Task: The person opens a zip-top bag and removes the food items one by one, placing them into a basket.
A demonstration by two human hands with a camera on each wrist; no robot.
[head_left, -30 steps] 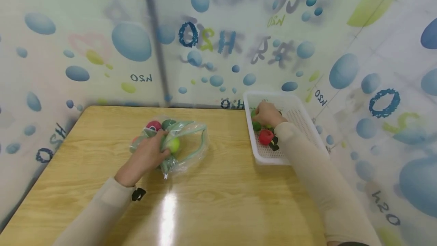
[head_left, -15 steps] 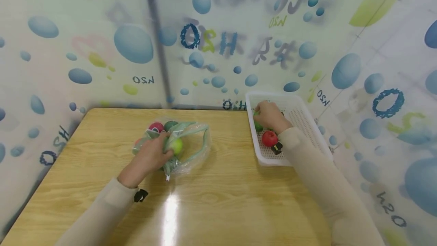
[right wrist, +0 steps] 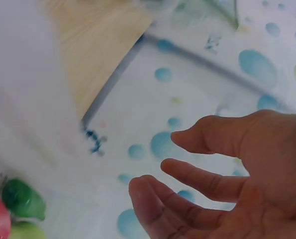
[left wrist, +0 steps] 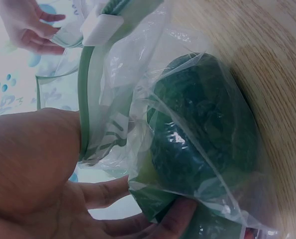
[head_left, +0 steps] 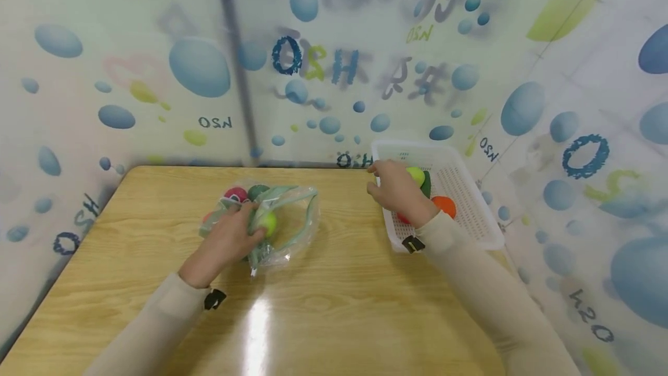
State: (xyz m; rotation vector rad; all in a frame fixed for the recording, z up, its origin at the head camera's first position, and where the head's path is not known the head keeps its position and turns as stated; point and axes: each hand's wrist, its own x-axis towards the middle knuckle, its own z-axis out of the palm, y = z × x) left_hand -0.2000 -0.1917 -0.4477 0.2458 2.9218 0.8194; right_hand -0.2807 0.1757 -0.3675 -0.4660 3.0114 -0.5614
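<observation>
My left hand (head_left: 227, 242) holds the side of a clear zip bag (head_left: 298, 243) with a green-edged mouth, lying on the table. Its mouth gapes to the right. Inside are a yellow-green ball-like fruit (head_left: 269, 223), a magenta round item (head_left: 236, 194) and a dark green bumpy one (left wrist: 202, 124). In the left wrist view the fingers curl against the bag, near its white slider (left wrist: 102, 30). My right hand (head_left: 399, 190) hovers over the left rim of a white plastic basket (head_left: 467, 196), fingers spread and holding nothing, as the right wrist view (right wrist: 217, 184) shows.
In the basket lie a yellow-green fruit (head_left: 416, 175), a long dark green item (head_left: 426, 184), an orange item (head_left: 445, 206) and a red one (head_left: 403, 219) partly behind the hand. A patterned wall (head_left: 313, 103) stands right behind the wooden table (head_left: 323, 306).
My right hand has come up from inside the basket and shifted left to its rim, fingers now apart, uncovering the yellow-green and orange items. The left hand keeps its hold on the bag.
</observation>
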